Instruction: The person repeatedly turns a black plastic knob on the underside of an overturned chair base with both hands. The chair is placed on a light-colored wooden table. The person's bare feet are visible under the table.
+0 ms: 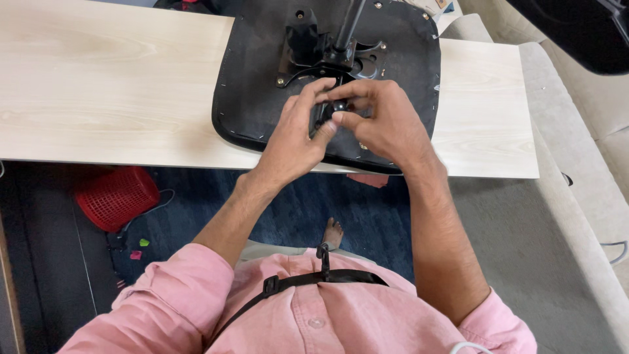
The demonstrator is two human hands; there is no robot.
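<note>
An upside-down black chair seat [255, 72] lies on a pale wooden table [105, 78], with its black metal mechanism plate [314, 49] and a gas-lift rod [349, 23] on top. My left hand [298, 134] and my right hand [383, 121] meet over the near part of the seat. Both pinch a small black knob [339, 105] between fingertips. The part beneath the knob is hidden by my fingers.
A red plastic basket [118, 195] lies on the dark floor under the table at left. A beige sofa [576, 131] runs along the right side. My bare foot [333, 233] rests on a blue rug. Small coloured bits [139, 248] lie on the floor.
</note>
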